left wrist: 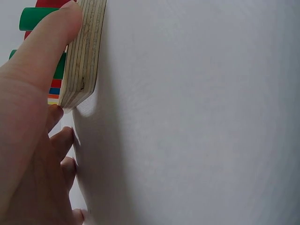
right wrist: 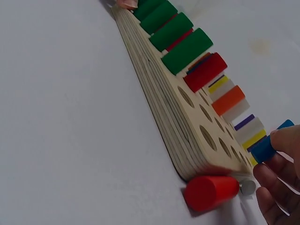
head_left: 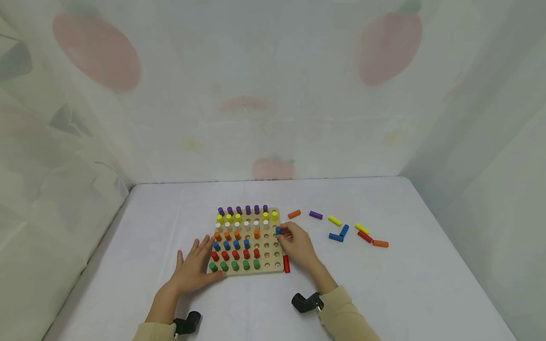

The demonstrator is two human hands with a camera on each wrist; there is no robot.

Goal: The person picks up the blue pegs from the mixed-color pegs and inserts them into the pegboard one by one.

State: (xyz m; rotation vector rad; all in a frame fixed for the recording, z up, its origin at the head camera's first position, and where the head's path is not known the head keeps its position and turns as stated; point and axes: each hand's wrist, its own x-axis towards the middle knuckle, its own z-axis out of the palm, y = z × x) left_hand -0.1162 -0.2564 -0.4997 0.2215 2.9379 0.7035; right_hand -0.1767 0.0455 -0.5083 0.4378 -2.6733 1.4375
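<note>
Board (head_left: 272,260) touches the spread left hand (head_left: 192,272), and I see the right hand (head_left: 299,245) pinching a blue peg (head_left: 278,230) by the board's right edge. Only the head view gives me the loose purple peg (head_left: 315,215), farther right.

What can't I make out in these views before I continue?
Head view: part of the right edge of the peg board, hidden behind the right hand.
Left wrist view: most of the peg board, cut off by the top edge; part of a green peg, behind the left hand.
Right wrist view: the middle of the blue peg, covered by the right hand.
</note>
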